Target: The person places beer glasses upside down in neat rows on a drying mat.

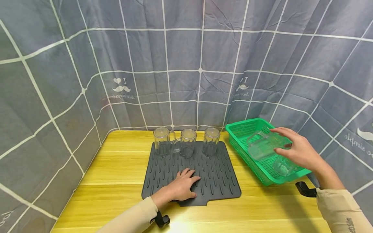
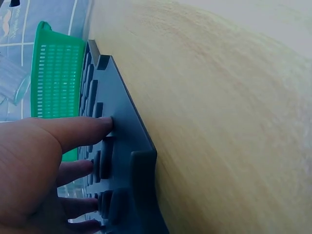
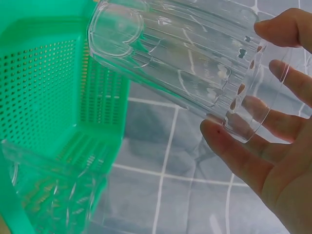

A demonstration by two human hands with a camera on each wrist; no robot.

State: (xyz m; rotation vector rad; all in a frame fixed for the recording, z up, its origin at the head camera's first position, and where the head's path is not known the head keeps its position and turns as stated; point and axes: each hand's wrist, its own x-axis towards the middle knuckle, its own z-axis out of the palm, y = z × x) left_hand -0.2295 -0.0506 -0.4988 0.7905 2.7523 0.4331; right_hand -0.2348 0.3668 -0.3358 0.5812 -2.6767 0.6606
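My right hand (image 1: 304, 155) holds a clear glass mug (image 1: 260, 147) tilted on its side over the green basket (image 1: 247, 160). In the right wrist view, thumb and fingers close around the open-rim end of this ribbed mug (image 3: 180, 58), its base pointing away. Another clear mug (image 1: 282, 166) lies in the basket, below the hand. My left hand (image 1: 182, 188) rests with spread fingers on the front part of a dark drying mat (image 1: 217, 174); in the left wrist view the thumb (image 2: 92, 130) touches its surface. Three glass mugs (image 1: 162, 144) (image 1: 187, 145) (image 1: 211, 144) stand upside down along the mat's back.
The mat and basket sit on a yellow wooden table (image 1: 116, 168), the basket right of the mat. A grey curtain (image 1: 183, 84) with white grid lines encloses the back and sides. Wrist cameras (image 1: 161, 220) are strapped to both sleeves.
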